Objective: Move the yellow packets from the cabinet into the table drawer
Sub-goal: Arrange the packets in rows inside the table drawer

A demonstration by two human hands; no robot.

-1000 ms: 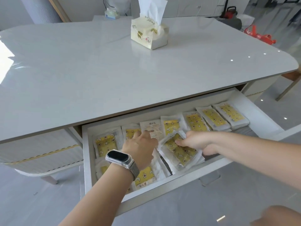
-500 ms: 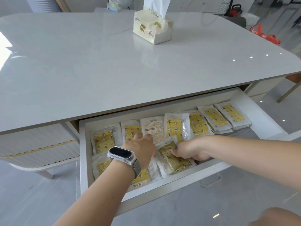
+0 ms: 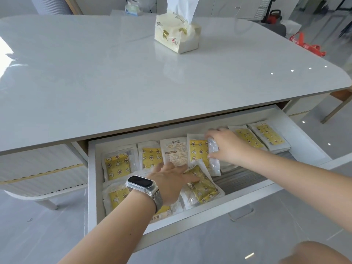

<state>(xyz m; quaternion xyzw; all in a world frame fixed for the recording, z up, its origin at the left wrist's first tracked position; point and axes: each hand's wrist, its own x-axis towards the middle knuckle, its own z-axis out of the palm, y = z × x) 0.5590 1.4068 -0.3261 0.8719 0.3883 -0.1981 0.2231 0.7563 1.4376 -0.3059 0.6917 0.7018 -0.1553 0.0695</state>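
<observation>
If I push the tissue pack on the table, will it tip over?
Probably it slides, not tips: the tissue pack sits low and wide on the glossy table. It looks soft and light, so it may squash slightly.

Glossy white table [image 3: 95, 82], tissue pack [image 3: 177, 38] on top.

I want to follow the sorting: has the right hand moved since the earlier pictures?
Yes. The right hand has gone from the front packet toward the back wall of the drawer, and now holds the edge of a back-row packet.
</observation>
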